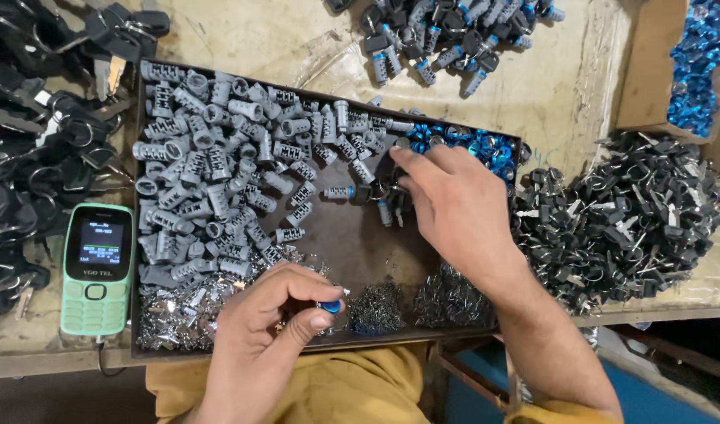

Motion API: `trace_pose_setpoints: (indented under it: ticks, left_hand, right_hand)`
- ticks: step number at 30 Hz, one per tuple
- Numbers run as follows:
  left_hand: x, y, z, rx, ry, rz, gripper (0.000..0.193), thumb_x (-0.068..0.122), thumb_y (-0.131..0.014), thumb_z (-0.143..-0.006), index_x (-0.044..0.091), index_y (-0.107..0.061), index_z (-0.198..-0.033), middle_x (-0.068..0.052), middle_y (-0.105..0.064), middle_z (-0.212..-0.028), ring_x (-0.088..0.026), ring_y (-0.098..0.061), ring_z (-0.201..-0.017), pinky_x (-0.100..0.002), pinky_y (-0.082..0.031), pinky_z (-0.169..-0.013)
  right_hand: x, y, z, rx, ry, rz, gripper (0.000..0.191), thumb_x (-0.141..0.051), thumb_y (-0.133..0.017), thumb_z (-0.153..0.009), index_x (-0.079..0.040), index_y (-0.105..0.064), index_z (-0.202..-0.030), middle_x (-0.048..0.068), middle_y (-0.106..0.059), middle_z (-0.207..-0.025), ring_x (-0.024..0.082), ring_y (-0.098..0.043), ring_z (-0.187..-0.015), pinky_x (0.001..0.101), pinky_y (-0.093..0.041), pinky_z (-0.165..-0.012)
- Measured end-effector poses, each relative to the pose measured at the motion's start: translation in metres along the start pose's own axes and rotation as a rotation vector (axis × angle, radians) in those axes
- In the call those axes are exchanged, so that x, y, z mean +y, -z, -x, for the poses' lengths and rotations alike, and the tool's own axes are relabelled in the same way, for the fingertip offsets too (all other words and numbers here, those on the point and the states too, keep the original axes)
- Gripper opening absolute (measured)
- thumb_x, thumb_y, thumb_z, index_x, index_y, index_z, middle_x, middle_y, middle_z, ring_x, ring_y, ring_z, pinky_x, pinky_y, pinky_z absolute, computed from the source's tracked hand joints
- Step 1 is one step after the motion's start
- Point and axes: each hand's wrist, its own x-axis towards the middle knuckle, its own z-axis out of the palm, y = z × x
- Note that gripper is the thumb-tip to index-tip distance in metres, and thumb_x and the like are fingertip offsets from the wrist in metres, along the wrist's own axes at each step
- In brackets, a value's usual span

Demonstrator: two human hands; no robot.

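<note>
My left hand (270, 326) is at the near edge of the dark tray (352, 259), its fingers pinched on a small lock cylinder with a blue cap (329, 305). My right hand (454, 208) reaches into the tray's far right part, fingertips among black-headed keys and assembled cylinders (380, 200) beside a heap of blue rings (474, 145). Whether it grips one of them is hidden under the fingers. Several grey lock barrels (211, 173) fill the tray's left half.
Small shiny metal wafers (183, 310) and springs (376, 306) lie along the tray's near edge. A green keypad phone (98, 269) lies left of the tray. Black keys (619, 224) are piled at right and left, finished cylinders (446, 35) at the back, a box of blue parts (698, 63) at far right.
</note>
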Motion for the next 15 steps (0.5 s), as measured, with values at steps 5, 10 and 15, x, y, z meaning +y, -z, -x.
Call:
trace_pose_setpoints:
  ticks: [5,10,15]
  left_hand:
    - [0.006,0.005,0.003,0.042,-0.042,-0.14,0.012,0.005,-0.073,-0.087,0.002,-0.072,-0.099,-0.003,-0.072,-0.093,-0.01,-0.065,-0.08,-0.024,-0.053,-0.07]
    - [0.006,0.005,0.001,0.04,0.136,0.059,0.014,0.0,-0.069,-0.092,0.001,-0.073,-0.105,-0.003,-0.07,-0.097,-0.008,-0.063,-0.069,-0.024,-0.052,-0.061]
    - [0.011,0.012,-0.005,-0.078,0.015,0.114,0.017,-0.004,-0.069,-0.089,0.0,-0.07,-0.105,-0.004,-0.064,-0.104,-0.009,-0.061,-0.084,-0.023,-0.052,-0.073]
  right_hand:
    - [-0.013,0.013,0.009,0.101,-0.062,-0.17,0.014,0.0,-0.075,-0.091,-0.005,-0.071,-0.104,0.01,-0.071,-0.095,0.025,-0.069,-0.079,0.0338,-0.054,-0.069]
    - [-0.045,0.008,0.041,0.279,-0.132,-0.333,0.022,0.001,-0.084,-0.083,-0.001,-0.068,-0.099,0.011,-0.07,-0.095,0.02,-0.069,-0.084,0.0264,-0.053,-0.075]
    - [-0.075,0.031,0.063,0.302,-0.478,-0.881,0.018,0.005,-0.072,-0.08,-0.001,-0.067,-0.096,0.012,-0.069,-0.096,0.008,-0.056,-0.07,0.0199,-0.042,-0.063]
